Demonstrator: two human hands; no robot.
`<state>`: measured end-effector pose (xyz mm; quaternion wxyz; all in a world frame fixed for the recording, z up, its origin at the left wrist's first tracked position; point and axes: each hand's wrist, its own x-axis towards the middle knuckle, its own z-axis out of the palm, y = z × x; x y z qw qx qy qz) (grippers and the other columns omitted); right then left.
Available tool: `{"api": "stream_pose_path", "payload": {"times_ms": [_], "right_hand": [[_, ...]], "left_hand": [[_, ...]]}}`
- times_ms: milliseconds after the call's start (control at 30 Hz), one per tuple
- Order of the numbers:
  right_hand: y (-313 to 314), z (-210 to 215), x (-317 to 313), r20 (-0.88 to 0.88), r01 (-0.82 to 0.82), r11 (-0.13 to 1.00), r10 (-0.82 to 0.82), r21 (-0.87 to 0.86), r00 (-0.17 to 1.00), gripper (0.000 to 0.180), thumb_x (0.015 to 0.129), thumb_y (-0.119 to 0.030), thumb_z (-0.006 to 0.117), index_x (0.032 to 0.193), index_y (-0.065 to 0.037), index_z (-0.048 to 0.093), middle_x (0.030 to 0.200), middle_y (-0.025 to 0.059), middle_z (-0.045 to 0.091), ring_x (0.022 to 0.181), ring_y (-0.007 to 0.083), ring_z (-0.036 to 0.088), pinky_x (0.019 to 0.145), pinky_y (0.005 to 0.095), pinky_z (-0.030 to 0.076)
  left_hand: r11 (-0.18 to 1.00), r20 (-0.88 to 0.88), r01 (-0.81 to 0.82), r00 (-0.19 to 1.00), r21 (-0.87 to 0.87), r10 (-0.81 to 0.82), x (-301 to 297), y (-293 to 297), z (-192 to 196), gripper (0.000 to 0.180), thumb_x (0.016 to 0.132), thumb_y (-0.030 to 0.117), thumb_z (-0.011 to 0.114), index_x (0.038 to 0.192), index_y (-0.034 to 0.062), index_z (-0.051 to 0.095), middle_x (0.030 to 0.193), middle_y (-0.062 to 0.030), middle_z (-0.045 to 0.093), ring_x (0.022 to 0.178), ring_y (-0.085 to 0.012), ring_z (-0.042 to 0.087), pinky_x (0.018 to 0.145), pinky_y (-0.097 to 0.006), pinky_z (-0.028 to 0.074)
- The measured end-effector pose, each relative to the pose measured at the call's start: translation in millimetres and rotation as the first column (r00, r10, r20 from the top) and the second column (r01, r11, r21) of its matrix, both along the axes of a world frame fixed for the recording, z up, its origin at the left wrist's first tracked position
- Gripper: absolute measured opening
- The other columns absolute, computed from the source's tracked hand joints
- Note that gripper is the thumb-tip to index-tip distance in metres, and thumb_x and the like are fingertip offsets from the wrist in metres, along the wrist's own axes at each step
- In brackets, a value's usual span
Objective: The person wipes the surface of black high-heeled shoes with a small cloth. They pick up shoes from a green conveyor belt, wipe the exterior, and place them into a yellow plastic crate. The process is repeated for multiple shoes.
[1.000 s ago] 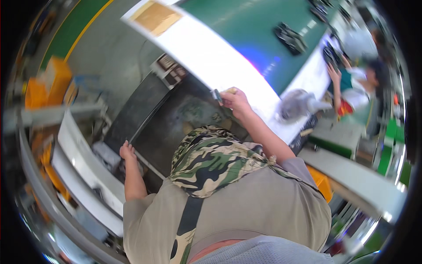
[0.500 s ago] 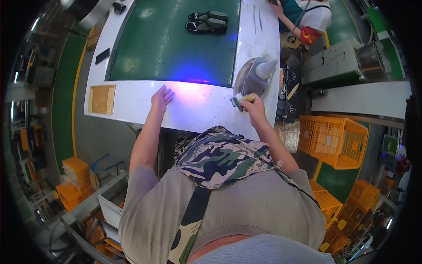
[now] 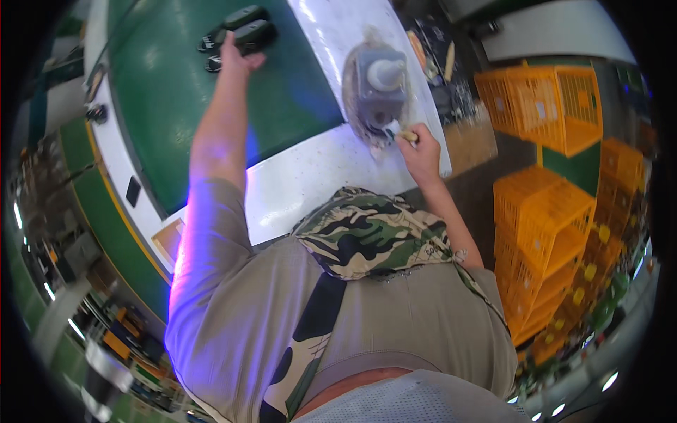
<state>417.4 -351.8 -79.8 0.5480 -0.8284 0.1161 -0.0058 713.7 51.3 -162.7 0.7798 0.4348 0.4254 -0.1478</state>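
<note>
My left hand (image 3: 238, 58) stretches far across the green conveyor belt (image 3: 176, 106) and closes on the near one of a pair of black shoes (image 3: 252, 32). A few small dark parts (image 3: 210, 55) lie just left of that hand. My right hand (image 3: 422, 149) grips a small brush (image 3: 397, 130), its tip at the lower edge of a grey glue pot (image 3: 381, 84) standing on the white worktable (image 3: 310, 169). A camouflage scarf (image 3: 370, 233) hangs below my chin and hides part of the table's near edge.
Stacked orange plastic crates (image 3: 543, 211) stand on my right. Tools and clutter (image 3: 441, 67) lie beyond the pot. A brown board (image 3: 168, 238) and a small black item (image 3: 132, 190) rest on the table's left end. More orange bins (image 3: 123, 342) sit at the lower left.
My left hand has left the white table's edge and reached out to the black shoes on the belt. My right hand stays with the brush at the pot. The view has swung.
</note>
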Motion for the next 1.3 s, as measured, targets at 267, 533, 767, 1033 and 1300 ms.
{"api": "stream_pose_path", "payload": {"times_ms": [267, 533, 767, 1033, 1300], "right_hand": [[17, -4, 19, 0.193, -0.099, 0.814, 0.252, -0.572, 0.948, 0.017, 0.066, -0.003, 0.066, 0.082, -0.009, 0.060, 0.086, 0.0074, 0.062, 0.083, 0.0296, 0.058, 0.074, 0.0421, 0.040], [30, -12, 36, 0.171, -0.192, 0.711, 0.405, -0.677, 0.898, 0.018, 0.065, -0.005, 0.066, 0.082, -0.011, 0.063, 0.085, 0.0028, 0.062, 0.084, 0.0254, 0.058, 0.073, 0.0403, 0.039], [27, -13, 32, 0.141, -0.217, 0.659, 0.446, -0.720, 0.884, 0.018, 0.065, -0.007, 0.067, 0.082, -0.013, 0.065, 0.084, 0.0013, 0.062, 0.084, 0.0244, 0.059, 0.074, 0.0402, 0.039], [22, -6, 23, 0.135, -0.236, 0.629, 0.483, -0.741, 0.865, 0.014, 0.065, -0.010, 0.067, 0.079, -0.013, 0.065, 0.077, 0.0059, 0.062, 0.078, 0.0265, 0.061, 0.067, 0.0422, 0.041], [-6, -19, 28, -0.154, -0.188, 0.826, 0.125, -0.531, 0.980, 0.024, 0.070, -0.026, 0.071, 0.080, -0.005, 0.064, 0.076, 0.0173, 0.066, 0.072, 0.0364, 0.064, 0.066, 0.0439, 0.050]], "left_hand": [[0.988, -0.099, -0.151, 0.984, -0.029, 0.148, 32, -23, -7, 0.072, 0.087, 0.042, 0.062, 0.143, 0.0123, 0.028, 0.142, -0.0261, 0.032, 0.116, -0.0559, 0.049, 0.099, -0.063, 0.041], [0.929, 0.178, -0.318, 0.920, -0.189, 0.351, -29, -20, -60, 0.048, 0.080, -0.007, 0.052, 0.126, -0.0022, 0.040, 0.128, -0.0219, 0.044, 0.120, -0.0442, 0.047, 0.102, -0.067, 0.037], [0.939, 0.332, 0.002, 0.936, -0.343, 0.119, -124, 24, -58, 0.048, 0.080, -0.007, 0.052, 0.127, -0.0073, 0.042, 0.131, -0.0249, 0.050, 0.124, -0.0432, 0.047, 0.109, -0.059, 0.035], [0.908, 0.697, 0.229, 0.712, -0.351, 0.090, -237, 28, 55, 0.061, 0.083, 0.009, 0.064, 0.139, 0.0050, 0.041, 0.132, -0.0133, 0.053, 0.127, -0.0306, 0.048, 0.112, -0.051, 0.032], [0.997, 0.796, -0.012, 0.603, 0.071, -0.049, -273, 13, 133, 0.063, 0.074, 0.007, 0.069, 0.131, 0.0003, 0.045, 0.123, -0.0138, 0.056, 0.118, -0.0289, 0.054, 0.106, -0.043, 0.042]]}}
